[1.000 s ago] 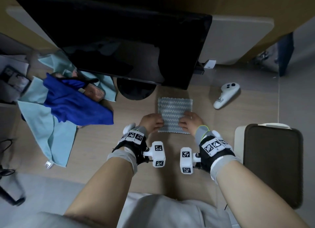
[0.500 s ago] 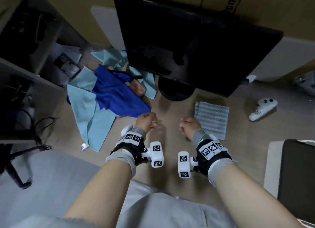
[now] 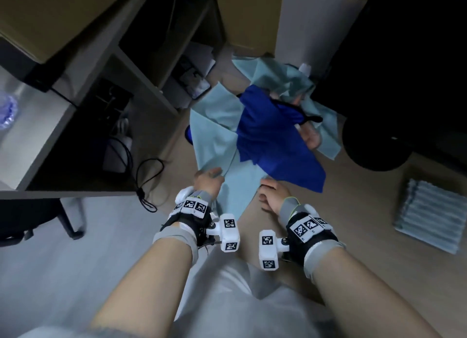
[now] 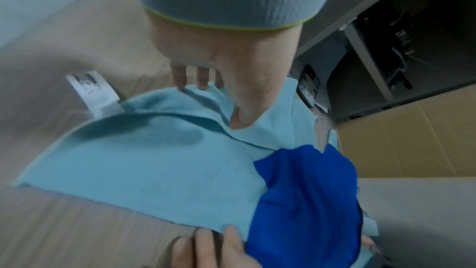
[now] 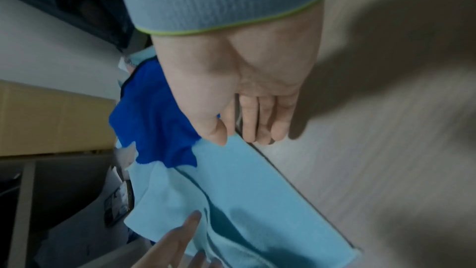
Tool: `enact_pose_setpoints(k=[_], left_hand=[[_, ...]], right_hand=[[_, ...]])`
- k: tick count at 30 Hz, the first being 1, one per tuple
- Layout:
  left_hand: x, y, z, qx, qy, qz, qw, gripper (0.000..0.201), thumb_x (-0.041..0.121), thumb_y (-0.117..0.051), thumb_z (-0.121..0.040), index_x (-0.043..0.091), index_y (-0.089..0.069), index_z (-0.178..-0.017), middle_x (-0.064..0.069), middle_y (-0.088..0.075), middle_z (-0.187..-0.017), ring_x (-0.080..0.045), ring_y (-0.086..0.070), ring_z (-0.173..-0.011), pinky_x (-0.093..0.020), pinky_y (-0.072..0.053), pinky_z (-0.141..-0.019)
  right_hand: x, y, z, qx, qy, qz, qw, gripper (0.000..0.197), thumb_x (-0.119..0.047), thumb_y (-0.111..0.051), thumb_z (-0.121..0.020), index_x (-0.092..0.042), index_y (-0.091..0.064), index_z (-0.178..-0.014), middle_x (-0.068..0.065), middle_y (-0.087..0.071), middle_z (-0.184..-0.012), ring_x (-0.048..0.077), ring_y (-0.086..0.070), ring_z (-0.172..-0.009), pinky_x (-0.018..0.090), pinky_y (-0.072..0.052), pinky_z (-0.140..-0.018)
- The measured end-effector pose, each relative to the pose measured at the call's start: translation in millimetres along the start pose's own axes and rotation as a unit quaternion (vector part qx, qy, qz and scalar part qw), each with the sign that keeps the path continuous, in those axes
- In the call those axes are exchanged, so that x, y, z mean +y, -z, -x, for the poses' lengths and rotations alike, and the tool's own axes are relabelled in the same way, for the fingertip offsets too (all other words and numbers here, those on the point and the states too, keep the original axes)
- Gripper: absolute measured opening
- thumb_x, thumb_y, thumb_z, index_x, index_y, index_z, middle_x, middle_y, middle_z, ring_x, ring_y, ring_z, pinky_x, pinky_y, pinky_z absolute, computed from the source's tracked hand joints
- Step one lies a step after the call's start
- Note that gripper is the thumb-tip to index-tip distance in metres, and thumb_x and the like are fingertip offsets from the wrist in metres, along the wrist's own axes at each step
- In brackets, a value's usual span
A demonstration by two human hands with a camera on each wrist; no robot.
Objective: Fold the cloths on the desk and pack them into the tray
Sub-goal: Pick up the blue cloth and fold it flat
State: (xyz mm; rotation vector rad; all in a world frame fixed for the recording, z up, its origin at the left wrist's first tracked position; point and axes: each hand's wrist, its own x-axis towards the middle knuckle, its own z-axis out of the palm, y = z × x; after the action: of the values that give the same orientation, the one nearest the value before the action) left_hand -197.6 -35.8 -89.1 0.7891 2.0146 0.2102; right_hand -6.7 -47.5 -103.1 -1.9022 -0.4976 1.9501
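A light blue cloth [image 3: 214, 135] lies spread and rumpled on the desk, with a dark blue cloth [image 3: 273, 140] heaped on it. My left hand [image 3: 212, 177] reaches its straight fingers onto the light blue cloth's [image 4: 144, 166] near left edge, thumb on top of a fold. My right hand [image 3: 267, 190] hovers flat at the same cloth's [image 5: 244, 186] right edge, next to the dark blue cloth [image 5: 152, 121]. In the wrist views neither my left hand [image 4: 215, 105] nor my right hand [image 5: 239, 138] grips anything. A folded grey striped cloth [image 3: 429, 216] lies at the right. No tray is in view.
A black monitor base [image 3: 374, 145] stands behind the pile on the right. An open shelf unit [image 3: 141, 85] with loose cables [image 3: 146, 176] borders the desk on the left. A pinkish item [image 3: 310, 138] pokes out of the pile. A white label [image 4: 90, 93] hangs off the light blue cloth.
Both hands left the folded grey cloth and moved left to the light blue cloth. The head view swung left, so the tray and controller dropped out of sight.
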Motion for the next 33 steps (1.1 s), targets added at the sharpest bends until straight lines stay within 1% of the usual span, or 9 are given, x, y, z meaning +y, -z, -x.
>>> enact_pose_setpoints(k=[4, 7, 11, 13, 16, 20, 23, 28, 33], left_hand=[[-11.6, 18.8, -19.1, -0.006, 0.028, -0.031, 0.999, 0.051, 0.033, -0.06, -0.069, 0.009, -0.063, -0.114, -0.016, -0.057, -0.118, -0.037, -0.06, -0.102, -0.033, -0.048, -0.09], [-5.7, 24.9, -31.0, 0.028, 0.032, 0.048, 0.998, 0.059, 0.028, -0.058, -0.06, 0.006, -0.063, -0.115, -0.017, -0.065, -0.11, -0.035, -0.065, -0.094, -0.035, -0.052, -0.084], [19.0, 23.1, -33.4, -0.037, 0.04, 0.194, 0.98, 0.007, 0.009, -0.058, -0.078, 0.004, -0.063, -0.08, -0.012, -0.064, -0.064, -0.025, -0.056, -0.054, -0.029, -0.05, -0.059], [31.9, 16.8, -29.7, -0.111, 0.02, 0.208, 0.972, 0.017, 0.008, -0.058, -0.087, 0.008, -0.061, -0.104, -0.008, -0.061, -0.073, -0.021, -0.055, -0.058, -0.026, -0.047, -0.057], [49.5, 5.1, -31.5, -0.172, -0.046, 0.193, 0.965, 0.056, 0.019, -0.07, -0.076, 0.021, -0.048, -0.128, -0.003, -0.057, -0.102, -0.018, -0.058, -0.082, -0.027, -0.044, -0.063], [72.1, -13.4, -30.0, -0.188, -0.077, 0.15, 0.968, 0.066, 0.025, -0.074, -0.069, 0.021, -0.047, -0.129, 0.003, -0.057, -0.105, -0.021, -0.059, -0.085, -0.027, -0.046, -0.063], [78.0, -23.0, -37.0, -0.138, -0.065, 0.139, 0.978, 0.034, 0.009, -0.071, -0.081, 0.012, -0.058, -0.112, -0.006, -0.062, -0.089, -0.022, -0.054, -0.066, -0.031, -0.046, -0.062], [95.6, -39.2, -24.3, -0.125, -0.062, 0.09, 0.986, 0.003, 0.019, -0.07, -0.072, 0.021, -0.069, -0.073, -0.011, -0.073, -0.082, -0.026, -0.067, -0.078, -0.04, -0.057, -0.083], [110.8, -50.3, 7.2, -0.145, -0.137, 0.078, 0.977, 0.039, -0.006, -0.07, -0.073, 0.004, -0.065, -0.11, -0.015, -0.067, -0.103, -0.022, -0.062, -0.087, -0.03, -0.049, -0.079]], right_hand=[[-10.4, -22.1, -9.8, 0.123, 0.027, -0.03, 0.992, 0.033, 0.003, -0.056, -0.08, -0.022, -0.049, -0.1, 0.006, -0.051, -0.066, 0.02, -0.046, -0.054, 0.026, -0.037, -0.047], [-23.6, -6.0, -6.7, 0.269, 0.07, 0.041, 0.96, 0.049, -0.01, -0.066, -0.078, -0.032, -0.039, -0.112, 0.0, -0.051, -0.089, 0.022, -0.051, -0.079, 0.032, -0.043, -0.071], [-23.8, 9.8, -45.6, 0.227, 0.013, 0.122, 0.966, 0.069, -0.032, -0.075, -0.054, -0.041, -0.03, -0.107, 0.011, -0.061, -0.099, 0.025, -0.062, -0.075, 0.043, -0.057, -0.073], [-1.5, 29.0, -90.2, 0.226, 0.007, 0.151, 0.962, 0.058, -0.038, -0.068, -0.041, -0.033, -0.045, -0.095, 0.017, -0.064, -0.091, 0.027, -0.06, -0.07, 0.048, -0.058, -0.069], [-37.2, 22.3, -41.8, 0.267, 0.004, 0.106, 0.958, 0.029, -0.022, -0.069, -0.062, -0.022, -0.064, -0.091, 0.01, -0.067, -0.076, 0.027, -0.059, -0.068, 0.035, -0.052, -0.067], [-44.3, 33.2, -20.9, 0.279, 0.043, 0.065, 0.957, 0.02, -0.027, -0.069, -0.069, -0.016, -0.071, -0.085, 0.009, -0.069, -0.074, 0.025, -0.06, -0.066, 0.035, -0.053, -0.07], [-51.5, 37.9, -8.2, 0.264, 0.089, 0.079, 0.957, 0.013, -0.033, -0.07, -0.081, -0.025, -0.072, -0.091, -0.002, -0.067, -0.084, 0.021, -0.062, -0.08, 0.028, -0.05, -0.079], [-57.0, 60.0, 13.9, 0.253, 0.177, 0.061, 0.949, 0.019, -0.028, -0.07, -0.084, -0.021, -0.076, -0.101, -0.002, -0.073, -0.093, 0.015, -0.066, -0.087, 0.025, -0.049, -0.082], [-63.7, 67.6, 37.0, 0.243, 0.226, 0.024, 0.943, 0.012, -0.018, -0.072, -0.083, -0.017, -0.077, -0.093, 0.002, -0.072, -0.094, 0.012, -0.064, -0.084, 0.011, -0.046, -0.07]])
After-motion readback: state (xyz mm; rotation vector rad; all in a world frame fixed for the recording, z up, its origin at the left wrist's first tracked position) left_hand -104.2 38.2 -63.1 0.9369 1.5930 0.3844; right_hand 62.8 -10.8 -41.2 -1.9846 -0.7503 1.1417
